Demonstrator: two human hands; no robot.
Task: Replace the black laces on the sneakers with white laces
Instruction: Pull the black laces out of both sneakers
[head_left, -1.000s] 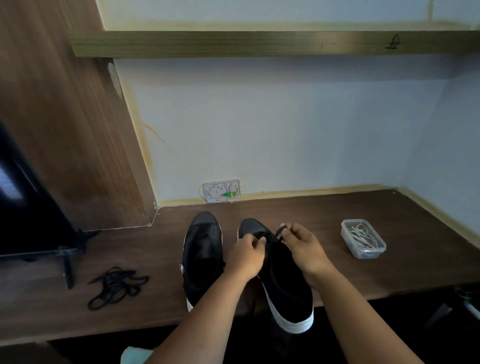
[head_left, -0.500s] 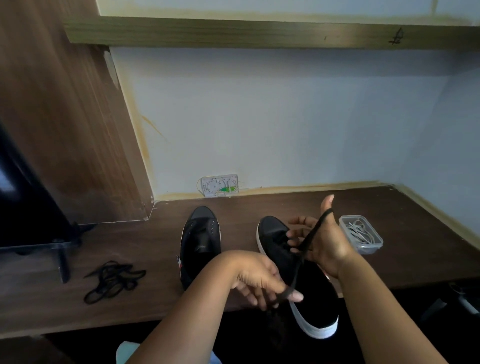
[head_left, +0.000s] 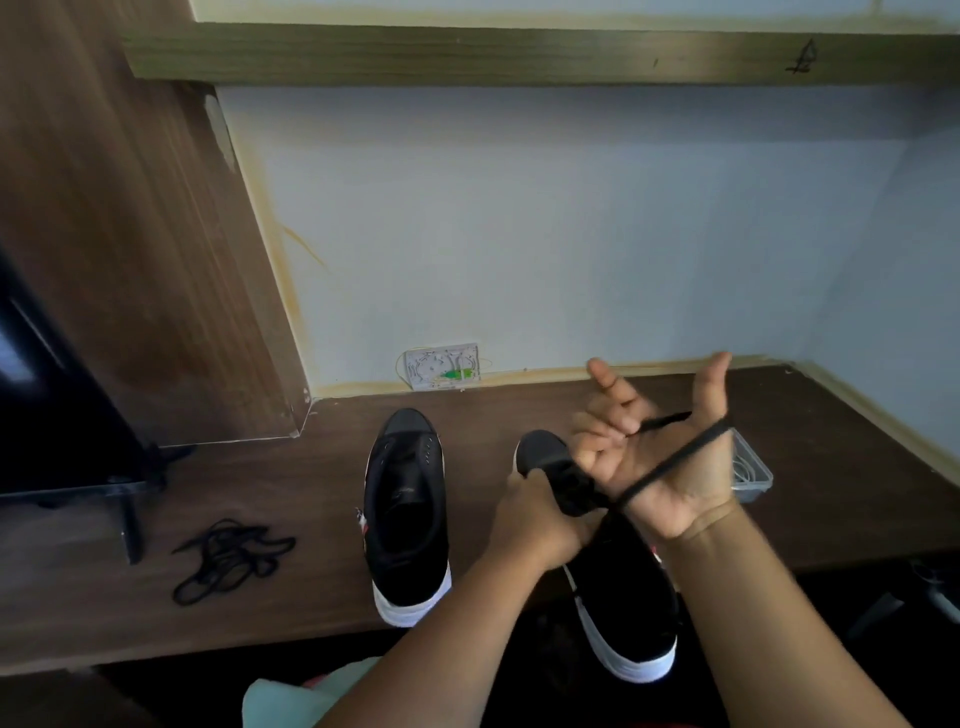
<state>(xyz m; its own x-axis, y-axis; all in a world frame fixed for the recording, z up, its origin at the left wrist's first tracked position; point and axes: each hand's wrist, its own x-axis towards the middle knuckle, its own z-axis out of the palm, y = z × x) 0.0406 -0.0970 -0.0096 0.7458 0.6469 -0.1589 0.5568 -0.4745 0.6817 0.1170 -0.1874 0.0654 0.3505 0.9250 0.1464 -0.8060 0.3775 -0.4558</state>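
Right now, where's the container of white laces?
Head view: the clear plastic container of white laces sits on the right of the wooden desk, partly hidden behind the raised right hand, beyond the right sneaker.

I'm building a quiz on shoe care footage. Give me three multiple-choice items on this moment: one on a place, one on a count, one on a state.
1. Where does the loose black lace pile lie?
A. left of both sneakers
B. in the container
C. on the shelf

2. How many sneakers are on the desk?
A. one
B. two
C. three

3. What is the right hand doing?
A. resting flat
B. pulling a black lace
C. holding a white lace

Key: 1 A, it lies on the desk by the left sneaker; 2 B, a pair; 3 B, lace runs taut from the right sneaker.
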